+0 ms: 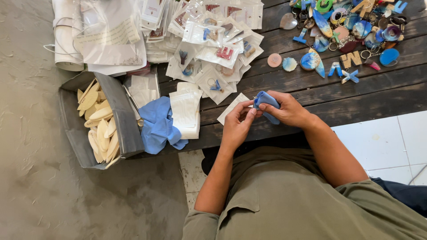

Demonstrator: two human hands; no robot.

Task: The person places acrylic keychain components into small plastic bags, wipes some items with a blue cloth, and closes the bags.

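Packets point(213, 53), keyrings point(342, 26), grey box point(120, 115) around cloth-holding hands point(262, 113).

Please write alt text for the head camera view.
A person's left hand and right hand hold a small blue cloth over a dark wooden table, beside clear plastic packets and colourful keychains.

blue cloth point(266, 100) (bunched), above table edge

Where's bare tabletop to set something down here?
Bare dark planks run right of the right hand, below the heap of coloured keychains. A smaller strip lies between the clear packets and those keychains. Crowded: packets, blue cloth pile and grey box of pale wooden pieces fill the left side.
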